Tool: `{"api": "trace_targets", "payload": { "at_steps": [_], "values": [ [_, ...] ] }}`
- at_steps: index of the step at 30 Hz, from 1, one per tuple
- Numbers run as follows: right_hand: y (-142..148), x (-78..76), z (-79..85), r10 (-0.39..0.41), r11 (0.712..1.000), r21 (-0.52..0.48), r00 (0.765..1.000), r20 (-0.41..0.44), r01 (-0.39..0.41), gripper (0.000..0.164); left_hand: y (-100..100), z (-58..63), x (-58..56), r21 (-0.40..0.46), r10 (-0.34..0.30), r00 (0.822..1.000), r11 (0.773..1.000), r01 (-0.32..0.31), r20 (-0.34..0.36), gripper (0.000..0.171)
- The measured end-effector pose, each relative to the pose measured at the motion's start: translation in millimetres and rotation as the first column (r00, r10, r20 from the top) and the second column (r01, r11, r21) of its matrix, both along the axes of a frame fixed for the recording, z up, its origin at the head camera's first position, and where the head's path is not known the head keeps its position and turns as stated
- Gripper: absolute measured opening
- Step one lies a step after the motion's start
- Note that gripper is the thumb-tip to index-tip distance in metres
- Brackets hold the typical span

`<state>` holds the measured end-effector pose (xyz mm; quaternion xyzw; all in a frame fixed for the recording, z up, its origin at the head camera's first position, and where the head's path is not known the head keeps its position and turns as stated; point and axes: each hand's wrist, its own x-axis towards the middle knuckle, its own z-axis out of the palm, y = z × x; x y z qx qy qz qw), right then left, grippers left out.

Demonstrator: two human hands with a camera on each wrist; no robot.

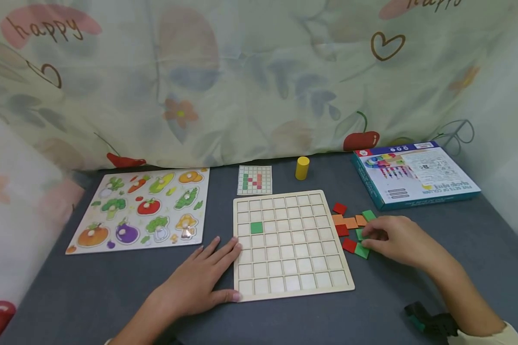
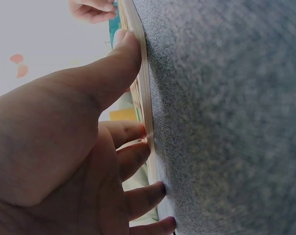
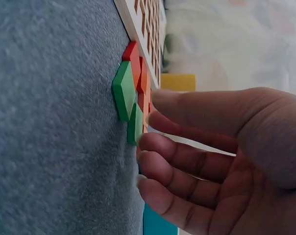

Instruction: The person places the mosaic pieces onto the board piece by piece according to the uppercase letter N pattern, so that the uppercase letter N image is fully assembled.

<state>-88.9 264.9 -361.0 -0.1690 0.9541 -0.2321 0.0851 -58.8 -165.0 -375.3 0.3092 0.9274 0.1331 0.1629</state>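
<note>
A light wooden grid board [image 1: 293, 249] lies flat on the table, with one green tile [image 1: 256, 227] in a cell at its upper left. My left hand [image 1: 203, 275] rests beside the board, thumb and fingertips touching its left edge; the left wrist view shows the thumb [image 2: 124, 54] against the board's side. To the right of the board lie loose red tiles [image 1: 349, 245], orange tiles [image 1: 350, 223] and green tiles [image 1: 361, 251]. Over the green ones, my right hand [image 1: 397, 239] hovers with fingers loosely bent. In the right wrist view its fingertips come close to a green tile [image 3: 135, 125].
Behind the board are a small pattern card [image 1: 254, 180] and a yellow cylinder [image 1: 302, 168]. A vegetable puzzle board [image 1: 142, 211] lies at the left. On the right sits a flat game box [image 1: 418, 175], and a black strap device [image 1: 431, 322] is near my right wrist.
</note>
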Motion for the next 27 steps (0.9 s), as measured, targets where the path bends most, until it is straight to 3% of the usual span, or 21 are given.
{"api": "trace_targets", "payload": {
  "at_steps": [9,17,27],
  "values": [
    [1.4,-2.6,-2.3,0.025,1.000,0.006,0.996,0.080,-0.026,0.023,0.1,-0.1,0.1,0.004,0.002,1.000,1.000,-0.002,0.002,0.091],
    [-1.4,-2.4,-4.9,0.041,0.999,0.028,0.995,0.088,-0.044,0.022,0.0,-0.1,0.8,0.007,0.000,1.000,1.000,0.000,-0.005,0.091],
    [-0.8,-3.2,-6.0,0.038,0.999,-0.025,0.992,0.123,-0.036,0.022,0.6,-0.7,0.8,-0.011,0.014,1.000,1.000,-0.014,0.016,0.092]
  ]
}}
